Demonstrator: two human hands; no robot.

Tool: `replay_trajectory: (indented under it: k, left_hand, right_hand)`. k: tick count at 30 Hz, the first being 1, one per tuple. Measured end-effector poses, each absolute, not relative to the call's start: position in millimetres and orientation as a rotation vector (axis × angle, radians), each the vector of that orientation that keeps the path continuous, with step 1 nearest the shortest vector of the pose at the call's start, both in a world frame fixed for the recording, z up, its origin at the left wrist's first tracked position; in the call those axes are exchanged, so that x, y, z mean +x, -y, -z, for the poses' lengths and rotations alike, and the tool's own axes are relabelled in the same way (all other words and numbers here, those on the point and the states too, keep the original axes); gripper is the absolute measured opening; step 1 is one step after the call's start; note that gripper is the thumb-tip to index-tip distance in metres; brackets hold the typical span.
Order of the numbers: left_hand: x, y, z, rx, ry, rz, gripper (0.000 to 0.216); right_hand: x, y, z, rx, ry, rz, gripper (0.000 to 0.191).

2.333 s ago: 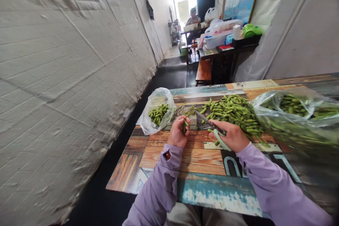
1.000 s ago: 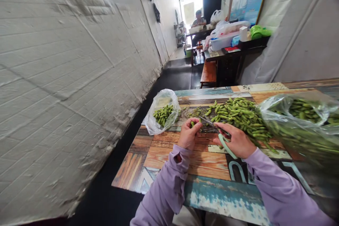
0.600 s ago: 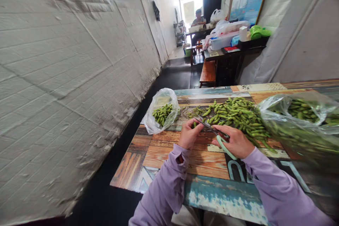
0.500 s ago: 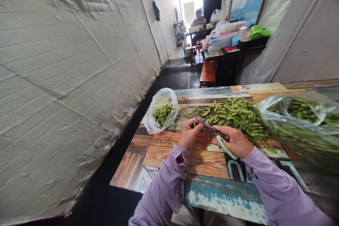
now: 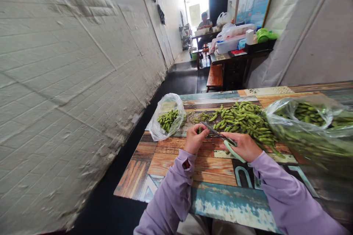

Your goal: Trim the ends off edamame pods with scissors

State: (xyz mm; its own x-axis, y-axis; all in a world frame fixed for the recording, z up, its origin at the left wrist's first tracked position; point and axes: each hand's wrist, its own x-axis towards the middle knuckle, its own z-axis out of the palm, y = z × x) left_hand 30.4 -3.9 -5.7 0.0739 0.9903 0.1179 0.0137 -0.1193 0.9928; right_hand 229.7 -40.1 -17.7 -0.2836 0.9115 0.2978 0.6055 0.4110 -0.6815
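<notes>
My left hand [image 5: 194, 139] pinches a green edamame pod [image 5: 200, 130] between thumb and fingers. In my right hand [image 5: 244, 146] is a pair of scissors [image 5: 233, 149] with pale green handles, its dark blades pointing left toward the pod. Just beyond my hands lies a loose heap of edamame pods [image 5: 242, 119]. Small trimmed bits [image 5: 202, 117] are scattered to the left of that heap. A clear plastic bag [image 5: 154, 128] with some pods inside stands at the left. At the right sits a larger clear bag [image 5: 300, 132] full of pods.
The table [image 5: 193, 167] has a patchwork wood pattern, and its left edge faces a white brick-patterned wall [image 5: 68, 80]. Beyond it are a wooden bench [image 5: 215, 76], a second table loaded with boxes and bags, and a person [image 5: 204, 22] seated farther back.
The view has shifted slightly. The scissors remain in my right hand and their blades look closer together now. My left hand still pinches a pod near the blade tips.
</notes>
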Motion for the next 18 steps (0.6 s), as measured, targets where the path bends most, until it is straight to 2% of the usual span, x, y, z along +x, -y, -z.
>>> replay_trajectory:
  k: [9, 18]
  left_hand:
    - [33.3, 7.7, -1.0, 0.937, -0.972, -1.196, 0.039]
    - [34.2, 8.3, -0.6, 0.932, -0.896, -1.199, 0.033]
  right_hand:
    - [232.9, 34.5, 24.4, -1.336, 1.828, -0.526, 0.048]
    - [226.2, 39.5, 21.1, -1.314, 2.008, -0.482, 0.051]
